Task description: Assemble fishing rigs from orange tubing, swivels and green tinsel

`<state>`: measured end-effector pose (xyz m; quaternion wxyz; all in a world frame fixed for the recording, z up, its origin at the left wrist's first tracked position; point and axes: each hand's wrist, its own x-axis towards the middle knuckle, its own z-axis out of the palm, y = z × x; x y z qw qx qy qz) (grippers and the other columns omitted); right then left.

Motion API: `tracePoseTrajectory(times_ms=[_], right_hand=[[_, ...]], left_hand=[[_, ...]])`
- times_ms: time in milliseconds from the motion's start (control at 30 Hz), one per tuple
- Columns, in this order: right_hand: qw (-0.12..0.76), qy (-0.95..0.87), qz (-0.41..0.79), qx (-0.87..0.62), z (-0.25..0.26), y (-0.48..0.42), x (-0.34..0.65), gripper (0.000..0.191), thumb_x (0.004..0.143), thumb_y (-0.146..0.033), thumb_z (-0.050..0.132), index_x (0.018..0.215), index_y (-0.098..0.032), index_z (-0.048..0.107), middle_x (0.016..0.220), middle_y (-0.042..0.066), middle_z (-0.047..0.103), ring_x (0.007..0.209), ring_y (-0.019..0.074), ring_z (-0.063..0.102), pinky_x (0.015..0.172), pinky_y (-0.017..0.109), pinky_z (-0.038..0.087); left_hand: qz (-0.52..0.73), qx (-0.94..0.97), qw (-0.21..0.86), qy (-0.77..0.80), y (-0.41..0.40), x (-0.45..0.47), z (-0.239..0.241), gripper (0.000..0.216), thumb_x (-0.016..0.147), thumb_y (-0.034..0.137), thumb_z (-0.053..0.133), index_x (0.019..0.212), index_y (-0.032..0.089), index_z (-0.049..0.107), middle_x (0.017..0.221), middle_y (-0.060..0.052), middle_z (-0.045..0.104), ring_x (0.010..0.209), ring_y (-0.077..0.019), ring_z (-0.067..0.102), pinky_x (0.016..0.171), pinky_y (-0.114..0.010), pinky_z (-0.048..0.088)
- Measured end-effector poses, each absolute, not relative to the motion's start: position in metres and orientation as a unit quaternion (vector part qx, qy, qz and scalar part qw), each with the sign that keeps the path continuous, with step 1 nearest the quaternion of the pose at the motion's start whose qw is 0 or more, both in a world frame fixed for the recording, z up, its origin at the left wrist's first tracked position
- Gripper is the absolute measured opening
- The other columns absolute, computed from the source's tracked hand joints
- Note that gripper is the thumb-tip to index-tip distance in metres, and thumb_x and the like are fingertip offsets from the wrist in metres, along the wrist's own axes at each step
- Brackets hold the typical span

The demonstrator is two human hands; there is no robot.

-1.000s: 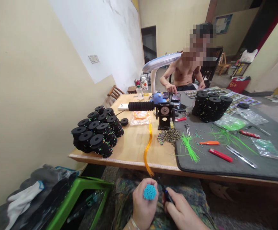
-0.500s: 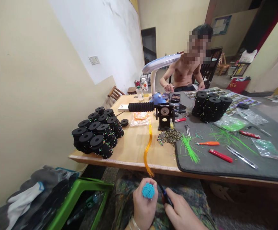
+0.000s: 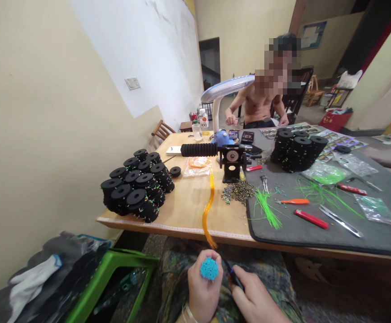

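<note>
My left hand (image 3: 202, 289) is closed around a bundle of thin turquoise tubes (image 3: 209, 268), held end-up over my lap below the table edge. Beside it, my right hand (image 3: 253, 298) grips a small dark tool with a blue handle (image 3: 232, 273), its tip pointing toward the bundle. A long orange strand bundle (image 3: 207, 211) runs down the wooden table (image 3: 188, 202) and hangs over its front edge just above my hands.
Black foam spools are piled at the left (image 3: 134, 184) and at the far right (image 3: 296, 148). A black winder with a foam handle (image 3: 229, 157) stands mid-table. A grey mat (image 3: 316, 229) carries green strands, red and orange tools and tweezers. Another person (image 3: 262, 101) sits opposite. A green stool (image 3: 111, 278) is at my left.
My hands have stayed almost still over my lap. The person opposite lifted a hand off the table toward the chest.
</note>
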<state>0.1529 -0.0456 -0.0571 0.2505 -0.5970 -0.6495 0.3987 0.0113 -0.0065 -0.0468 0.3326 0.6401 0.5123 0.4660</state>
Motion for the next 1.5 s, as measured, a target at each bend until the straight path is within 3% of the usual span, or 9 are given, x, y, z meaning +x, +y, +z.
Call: tracePoseTrajectory(times_ms=[433,667,800,867,1067,1333,1500], right_hand=[[0.266,-0.622,0.431,-0.598,-0.054,-0.044,0.157,0.012,0.077,-0.022,0.037,0.069,-0.02,0.045,0.061,-0.002,0.05,0.06,0.0134,0.048,0.057,0.025,0.031],[0.346,-0.516,0.554,-0.554,-0.06,-0.043,0.159,0.014,0.072,-0.022,0.034,0.075,-0.02,0.048,0.055,-0.004,0.053,0.051,0.0125,0.05,0.053,0.022,0.039],[0.354,-0.511,0.546,-0.562,-0.061,-0.043,0.163,0.014,0.072,-0.023,0.035,0.076,-0.02,0.048,0.056,-0.004,0.052,0.053,0.0129,0.05,0.054,0.022,0.04],[0.338,-0.54,0.511,-0.577,-0.059,-0.042,0.168,0.016,0.074,-0.023,0.035,0.078,-0.02,0.05,0.059,-0.003,0.053,0.057,0.0137,0.052,0.058,0.023,0.041],[0.274,-0.606,0.385,-0.64,-0.042,-0.042,0.189,0.017,0.082,-0.029,0.037,0.083,-0.021,0.052,0.076,0.001,0.062,0.072,0.0173,0.058,0.068,0.026,0.04],[0.243,-0.635,0.345,-0.647,-0.042,-0.042,0.191,0.019,0.086,-0.029,0.035,0.086,-0.021,0.052,0.083,0.004,0.065,0.077,0.0197,0.061,0.07,0.028,0.042],[0.231,-0.638,0.274,-0.681,-0.045,-0.041,0.204,0.026,0.087,-0.032,0.038,0.105,-0.02,0.052,0.098,0.009,0.066,0.09,0.0229,0.063,0.077,0.031,0.045]], left_hand=[[0.449,0.664,0.335,0.495,-0.007,0.008,-0.051,0.012,0.086,0.027,0.054,0.079,0.018,0.058,0.066,0.0,0.06,0.059,-0.0121,0.056,0.059,-0.02,0.045],[0.47,0.523,0.475,0.528,-0.001,0.015,-0.052,0.031,0.08,0.045,0.062,0.07,0.016,0.056,0.062,0.001,0.053,0.06,-0.0126,0.049,0.059,-0.022,0.042],[0.452,0.378,0.612,0.527,0.002,0.02,-0.052,0.041,0.069,0.053,0.07,0.065,0.017,0.051,0.048,0.01,0.031,0.045,-0.006,0.026,0.044,-0.019,0.022],[0.449,0.321,0.668,0.499,0.003,0.02,-0.05,0.042,0.065,0.051,0.074,0.066,0.017,0.049,0.046,0.012,0.026,0.043,-0.0043,0.02,0.043,-0.019,0.016],[0.424,0.154,0.777,0.44,0.007,0.019,-0.047,0.043,0.056,0.034,0.082,0.067,0.017,0.045,0.046,0.013,0.03,0.04,-0.0012,0.023,0.042,-0.015,0.01],[0.351,-0.044,0.873,0.335,0.013,0.017,-0.044,0.035,0.076,0.011,0.066,0.061,0.017,0.035,0.045,0.013,0.025,0.034,0.0008,0.027,0.037,-0.011,0.011],[0.342,-0.054,0.881,0.322,0.013,0.016,-0.041,0.037,0.076,0.012,0.067,0.06,0.018,0.034,0.046,0.013,0.025,0.035,0.0005,0.029,0.037,-0.01,0.013]])
